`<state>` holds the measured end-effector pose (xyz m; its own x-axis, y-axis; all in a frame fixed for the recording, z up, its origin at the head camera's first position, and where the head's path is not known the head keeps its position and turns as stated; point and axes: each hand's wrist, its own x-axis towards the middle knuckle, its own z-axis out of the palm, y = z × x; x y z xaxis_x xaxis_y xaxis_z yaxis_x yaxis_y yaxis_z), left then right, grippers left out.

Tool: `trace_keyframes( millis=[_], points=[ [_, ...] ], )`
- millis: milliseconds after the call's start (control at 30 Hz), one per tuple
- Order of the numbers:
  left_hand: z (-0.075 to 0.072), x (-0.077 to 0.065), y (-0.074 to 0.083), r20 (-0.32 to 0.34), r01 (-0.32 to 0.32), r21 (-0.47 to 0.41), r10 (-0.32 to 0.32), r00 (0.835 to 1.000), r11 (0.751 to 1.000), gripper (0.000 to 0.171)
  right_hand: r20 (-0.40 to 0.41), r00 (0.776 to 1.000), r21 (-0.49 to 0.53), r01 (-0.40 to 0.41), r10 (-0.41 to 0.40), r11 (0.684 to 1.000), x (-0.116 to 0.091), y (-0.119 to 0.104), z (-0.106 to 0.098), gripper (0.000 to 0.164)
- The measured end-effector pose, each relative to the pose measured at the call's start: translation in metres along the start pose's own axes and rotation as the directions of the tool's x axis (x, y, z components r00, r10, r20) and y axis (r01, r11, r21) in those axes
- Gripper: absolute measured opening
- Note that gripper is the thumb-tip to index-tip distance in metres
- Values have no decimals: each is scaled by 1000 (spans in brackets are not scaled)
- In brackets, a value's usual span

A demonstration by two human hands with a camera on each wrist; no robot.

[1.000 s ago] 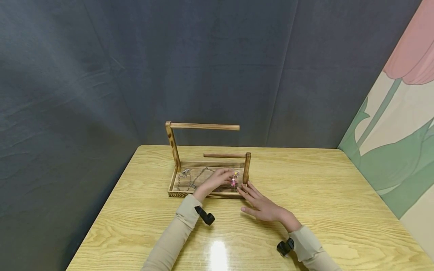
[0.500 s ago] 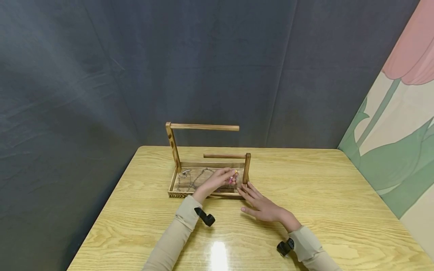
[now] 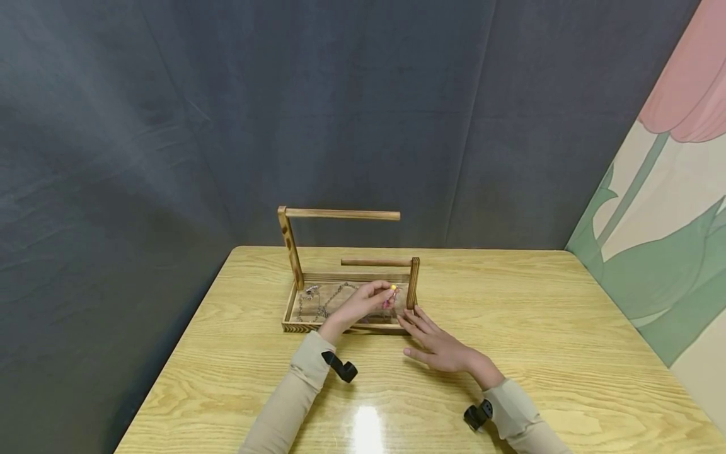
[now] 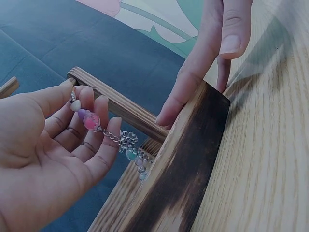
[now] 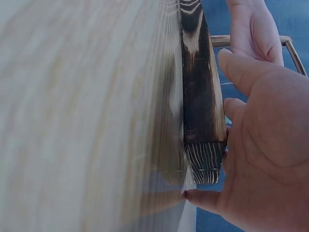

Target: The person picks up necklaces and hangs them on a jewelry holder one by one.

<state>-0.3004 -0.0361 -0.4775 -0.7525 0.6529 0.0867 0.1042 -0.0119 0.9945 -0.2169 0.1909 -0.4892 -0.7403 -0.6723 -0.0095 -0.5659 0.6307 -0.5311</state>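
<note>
Over the right part of a wooden jewelry stand's tray (image 3: 302, 327), my left hand (image 3: 363, 304) pinches one end of a beaded bracelet (image 4: 91, 121) between thumb and finger. Pink, purple and white beads and silver links dangle from the pinch, passing the curled fingers toward the tray. The bracelet's lower end drops behind the tray wall in the left wrist view. My right hand (image 3: 445, 350) lies at the tray's front right corner with fingers extended, fingertips at its edge and near the short post (image 3: 413, 284). Silver chain jewelry (image 3: 323, 309) lies in the tray's left half.
A high wooden bar (image 3: 343, 214) reaches right from the tall left post (image 3: 290, 249). The lower bar (image 3: 374, 262) points left from the short post, just behind my left hand. The wood-grain table (image 3: 539, 328) extends to a dark curtain (image 3: 363, 126) behind.
The left hand's fingers have shifted slightly on the bracelet, its pink beads now drawn up closer to the fingertips. The right hand has stayed at the tray corner.
</note>
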Motion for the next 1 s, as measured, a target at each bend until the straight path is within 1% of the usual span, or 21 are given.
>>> trace_keyframes(
  millis=[100,267,367,767,900,1000],
  points=[
    [0,-2,2,-2,-13,-3,13,1000,1000,42,2,1000,4,1,-1,1000,0,0,0,66],
    [0,-5,6,-8,-43,20,43,999,999,36,4,1000,3,-9,9,1000,0,1,0,66],
    [0,-6,9,-14,-49,27,50,999,998,33,6,1000,-1,-13,13,1000,0,1,1,66],
    [1,-7,17,-22,-74,-3,73,997,997,28,2,1000,-16,5,-5,1000,0,3,2,66],
    [1,-8,22,-21,-87,-16,86,996,996,29,-4,1000,-17,11,-11,1000,0,3,2,67],
    [1,-9,24,-27,-101,-7,101,995,995,31,-2,1000,-17,13,-13,1000,0,3,2,67]
  ],
)
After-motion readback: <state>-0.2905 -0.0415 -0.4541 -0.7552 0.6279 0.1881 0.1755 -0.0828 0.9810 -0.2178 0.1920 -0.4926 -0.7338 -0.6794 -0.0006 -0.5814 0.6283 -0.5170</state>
